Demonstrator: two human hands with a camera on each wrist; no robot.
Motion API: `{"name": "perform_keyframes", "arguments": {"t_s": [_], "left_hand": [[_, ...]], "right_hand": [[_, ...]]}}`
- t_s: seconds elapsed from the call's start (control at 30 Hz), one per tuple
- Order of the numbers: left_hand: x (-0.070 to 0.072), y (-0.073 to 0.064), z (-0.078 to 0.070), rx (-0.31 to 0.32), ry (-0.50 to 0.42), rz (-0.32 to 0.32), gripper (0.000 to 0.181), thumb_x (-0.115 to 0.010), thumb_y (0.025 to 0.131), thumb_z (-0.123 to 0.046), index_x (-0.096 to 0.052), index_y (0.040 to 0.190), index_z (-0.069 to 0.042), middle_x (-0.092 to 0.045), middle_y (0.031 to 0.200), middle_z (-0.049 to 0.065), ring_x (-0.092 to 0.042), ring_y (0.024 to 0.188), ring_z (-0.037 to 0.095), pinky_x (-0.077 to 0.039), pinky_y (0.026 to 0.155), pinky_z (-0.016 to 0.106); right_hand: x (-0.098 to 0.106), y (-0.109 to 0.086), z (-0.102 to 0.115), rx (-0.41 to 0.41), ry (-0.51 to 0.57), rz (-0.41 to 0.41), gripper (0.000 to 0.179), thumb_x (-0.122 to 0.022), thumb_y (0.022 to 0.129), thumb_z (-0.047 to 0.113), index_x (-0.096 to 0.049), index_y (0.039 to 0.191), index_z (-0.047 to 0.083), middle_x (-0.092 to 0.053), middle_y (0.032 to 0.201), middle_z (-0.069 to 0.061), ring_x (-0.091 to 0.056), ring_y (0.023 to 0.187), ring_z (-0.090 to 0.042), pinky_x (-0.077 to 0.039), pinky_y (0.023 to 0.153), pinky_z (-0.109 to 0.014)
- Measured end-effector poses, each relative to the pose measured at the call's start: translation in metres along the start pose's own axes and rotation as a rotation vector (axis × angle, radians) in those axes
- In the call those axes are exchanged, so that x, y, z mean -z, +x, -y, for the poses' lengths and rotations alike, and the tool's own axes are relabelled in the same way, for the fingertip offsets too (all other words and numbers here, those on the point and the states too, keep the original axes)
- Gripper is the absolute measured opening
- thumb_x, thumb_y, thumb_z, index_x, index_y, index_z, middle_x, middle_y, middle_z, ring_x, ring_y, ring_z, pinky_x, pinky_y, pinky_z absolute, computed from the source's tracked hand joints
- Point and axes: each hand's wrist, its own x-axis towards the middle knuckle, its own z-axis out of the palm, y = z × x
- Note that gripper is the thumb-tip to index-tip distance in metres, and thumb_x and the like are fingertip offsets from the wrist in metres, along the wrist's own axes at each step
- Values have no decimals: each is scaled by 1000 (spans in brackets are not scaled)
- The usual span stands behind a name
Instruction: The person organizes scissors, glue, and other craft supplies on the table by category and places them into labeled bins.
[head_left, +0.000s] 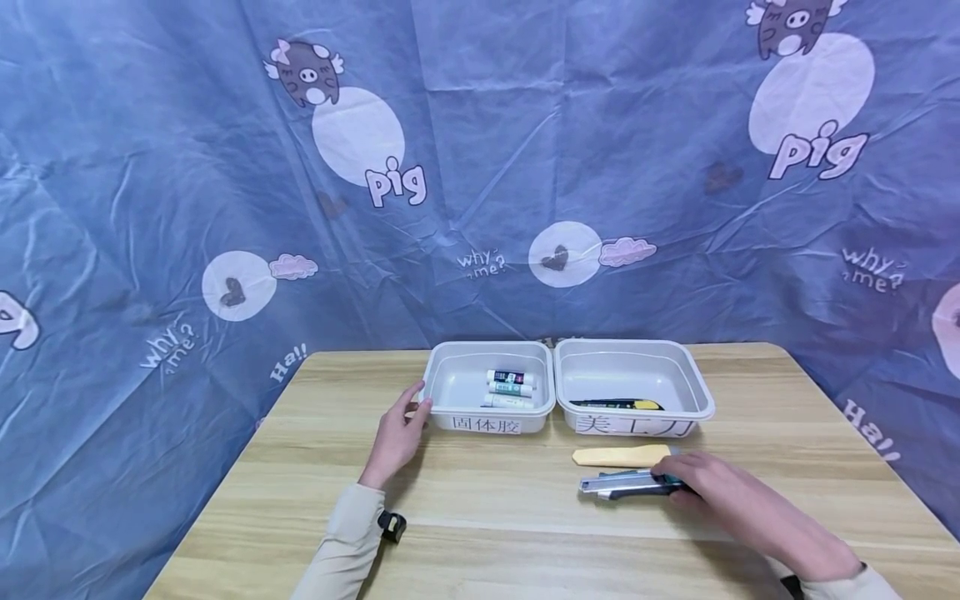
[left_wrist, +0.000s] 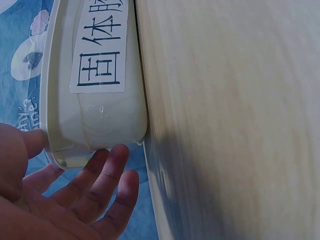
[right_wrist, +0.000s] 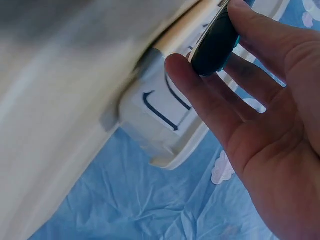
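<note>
My right hand [head_left: 723, 496] pinches a utility knife [head_left: 622, 484] with a silver blade housing and dark green grip. In the right wrist view the thumb and fingers close round its dark end [right_wrist: 216, 52]. Just beyond it on the table lies a long, flat yellow object [head_left: 621, 456] with a greyish end. My left hand [head_left: 397, 435] is at the left front corner of a white bin [head_left: 487, 342]. From the left wrist view, its thumb meets the rim [left_wrist: 49, 100] while the loosely extended fingers lie by the end wall.
The left bin contains several glue sticks [head_left: 510, 389]. Beside it stands another white bin [head_left: 626, 342], with a black-and-yellow utility knife [head_left: 645, 404] inside. Both carry Chinese labels in front. The wooden table [head_left: 480, 550] backs onto a blue printed cloth [head_left: 480, 167].
</note>
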Motion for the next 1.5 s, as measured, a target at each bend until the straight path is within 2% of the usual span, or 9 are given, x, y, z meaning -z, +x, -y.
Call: {"name": "perform_keyframes", "arguments": {"t_s": [0.3,0.6,0.77,0.87,1.1,1.5], "left_hand": [[-1,-1,0,-6,-3,6,49,-56,107,-24,-48,152,-7,-70,118,26,-73,88,34,-60,79,40],[0,-1,-2,-9,-8,0,48,-56,106,-21,-48,151,-6,-70,115,26,-73,86,34,-58,73,33],[0,-1,-1,-14,-10,-3,48,-56,106,-21,-49,151,-6,-70,115,26,-73,86,34,-58,73,33],[0,-1,0,-12,-8,-1,48,-56,106,-21,-48,151,-6,-70,115,26,-73,86,34,-58,73,33],[0,-1,-1,-7,-7,6,48,-55,107,-23,-48,151,-6,-70,116,25,-73,86,33,-59,75,36],[1,0,-1,-9,-1,12,49,-55,107,-23,-47,152,-7,-70,119,26,-73,86,32,-58,75,35]], "right_hand": [[8,15,0,30,-8,-70,41,-87,71,6,-69,105,20,-67,100,14,-63,89,-8,-56,72,-33],[16,28,3,18,1,-103,39,-87,74,5,-70,106,19,-67,99,14,-64,90,-6,-56,74,-31],[23,35,0,-11,1,-101,39,-86,77,7,-70,111,18,-68,103,11,-65,93,-9,-57,76,-35],[28,40,-3,-42,15,-90,37,-85,79,6,-70,111,17,-67,99,11,-62,90,-6,-56,73,-33],[36,49,-9,-75,17,-95,36,-83,83,7,-69,114,19,-66,101,13,-61,92,-4,-55,76,-34],[43,63,-17,-70,34,-111,32,-81,84,3,-70,111,17,-65,97,15,-58,86,0,-54,74,-32]]}}
